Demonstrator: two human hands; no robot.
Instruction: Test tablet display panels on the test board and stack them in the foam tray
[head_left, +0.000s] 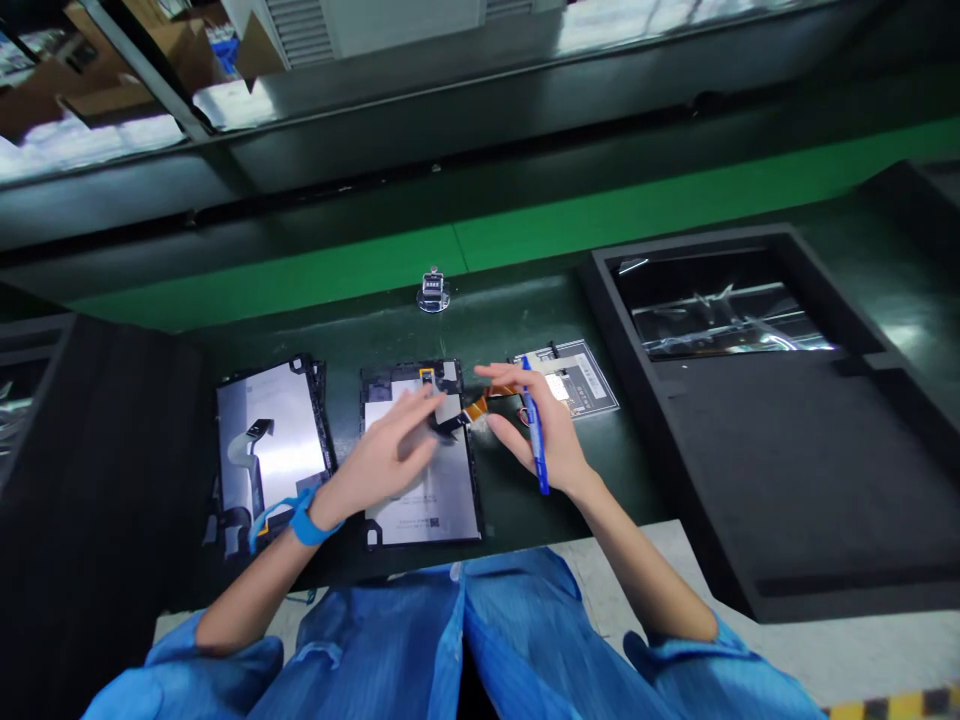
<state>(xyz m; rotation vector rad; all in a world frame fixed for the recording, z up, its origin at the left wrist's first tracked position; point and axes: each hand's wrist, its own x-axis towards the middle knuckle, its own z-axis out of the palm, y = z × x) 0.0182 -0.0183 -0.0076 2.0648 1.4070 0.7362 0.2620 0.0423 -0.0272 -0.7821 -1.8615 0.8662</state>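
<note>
A tablet display panel [420, 505] lies back up on the dark bench in front of me. My left hand [394, 450] is over its upper part, fingers stretched and thumb apart, slightly smeared by motion. An orange and black flex cable [475, 410] runs from near my left fingertips towards my right fingers; whether either hand touches it I cannot tell. A blue pen [535, 430] is tucked in my right hand [547, 420], whose thumb and forefinger are spread. Partly behind that hand lies a flat board with a white label [589, 380].
Left of the panel is a stack of similar display panels [281, 430] with a loose grey flex cable. A metal tally counter [433, 290] stands at the back. On the right sits a black foam tray [810, 470] with film-covered glossy panels; another dark foam block [105, 450] is at far left.
</note>
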